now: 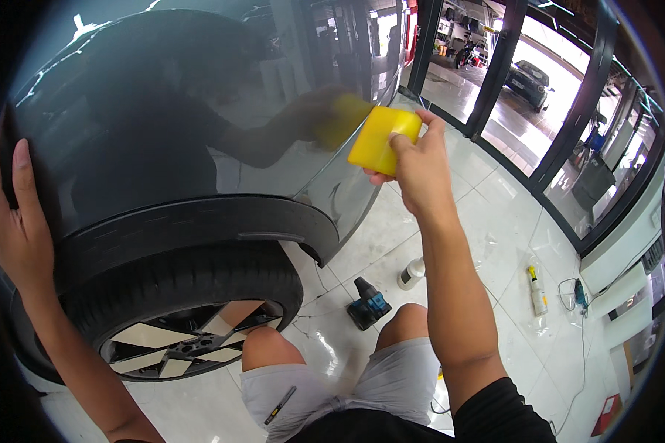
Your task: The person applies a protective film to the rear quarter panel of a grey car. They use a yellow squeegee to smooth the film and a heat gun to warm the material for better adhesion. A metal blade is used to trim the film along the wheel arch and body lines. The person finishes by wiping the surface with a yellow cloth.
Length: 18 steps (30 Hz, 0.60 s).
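Yellow rectangular pad [380,144] is clamped in the right hand [423,166], near the right-hand seam [323,175] of the glossy grey curved car panel [162,140]; tilting could snag its edge there. At left, the left hand [24,232] has fingers unclasped.

Two bare hands — one left hand [24,240], one right hand [423,173]. One flat yellow rectangular block [379,148]. One glossy grey car body [229,118], one black-tyred wheel [188,344]. Two bottles — one white cylindrical bottle [412,275], one pale yellow-topped bottle [537,294]. One blue-and-black cordless power tool [369,305]. One slim dark pen-like tool [280,405]. One dark parked car [528,83].
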Available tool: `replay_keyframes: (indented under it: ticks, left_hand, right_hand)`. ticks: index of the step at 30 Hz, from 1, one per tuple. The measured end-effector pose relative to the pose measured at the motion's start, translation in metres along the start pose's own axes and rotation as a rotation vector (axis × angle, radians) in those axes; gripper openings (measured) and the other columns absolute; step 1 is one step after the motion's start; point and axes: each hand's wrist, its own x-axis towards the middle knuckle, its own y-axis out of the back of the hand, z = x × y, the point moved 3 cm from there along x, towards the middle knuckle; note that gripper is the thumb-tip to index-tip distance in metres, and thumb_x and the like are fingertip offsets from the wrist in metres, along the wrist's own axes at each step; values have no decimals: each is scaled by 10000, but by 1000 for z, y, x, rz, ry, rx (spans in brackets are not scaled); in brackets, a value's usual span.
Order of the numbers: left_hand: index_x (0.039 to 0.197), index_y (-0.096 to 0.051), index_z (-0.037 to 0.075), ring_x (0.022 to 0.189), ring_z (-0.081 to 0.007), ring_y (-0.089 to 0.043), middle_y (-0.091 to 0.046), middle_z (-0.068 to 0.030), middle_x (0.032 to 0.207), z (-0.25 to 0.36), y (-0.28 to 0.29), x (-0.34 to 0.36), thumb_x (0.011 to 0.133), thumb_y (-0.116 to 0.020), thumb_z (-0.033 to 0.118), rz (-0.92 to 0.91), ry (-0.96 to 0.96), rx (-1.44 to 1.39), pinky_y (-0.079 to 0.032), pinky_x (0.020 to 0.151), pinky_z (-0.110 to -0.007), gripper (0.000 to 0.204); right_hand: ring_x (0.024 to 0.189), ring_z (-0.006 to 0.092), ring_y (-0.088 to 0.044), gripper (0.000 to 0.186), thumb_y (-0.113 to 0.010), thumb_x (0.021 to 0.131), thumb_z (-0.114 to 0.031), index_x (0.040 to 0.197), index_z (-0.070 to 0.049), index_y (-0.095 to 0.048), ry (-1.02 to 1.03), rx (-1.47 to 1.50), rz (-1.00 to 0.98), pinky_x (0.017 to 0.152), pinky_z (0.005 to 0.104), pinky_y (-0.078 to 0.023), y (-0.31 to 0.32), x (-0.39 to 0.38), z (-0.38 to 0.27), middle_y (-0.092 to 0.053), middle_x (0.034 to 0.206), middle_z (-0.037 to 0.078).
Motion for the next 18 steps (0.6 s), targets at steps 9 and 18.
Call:
replay_keyframes:
  ticks: [9,18]
  left_hand:
    - [1554,-143,58,1445,-112,-287,-247,-50,1601,-15,-3,-3,1018,-304,8,-530,-147,1039,-247,1183,-247,562]
    - [1527,-277,91,1414,-128,-357,-378,-44,1542,-4,1,2,1067,-334,177,-561,242,435,-291,1159,-248,471]
  right_hand:
    - [681,344,-697,524,-453,928,-15,1373,21,-180,-59,85,-19,459,335,-574,-23,-42,4,-586,1059,331]
    - [646,331,-689,560,-457,881,-6,1384,52,-217,-58,2,-6,447,341,-551,12,13,-8,-578,1055,315]
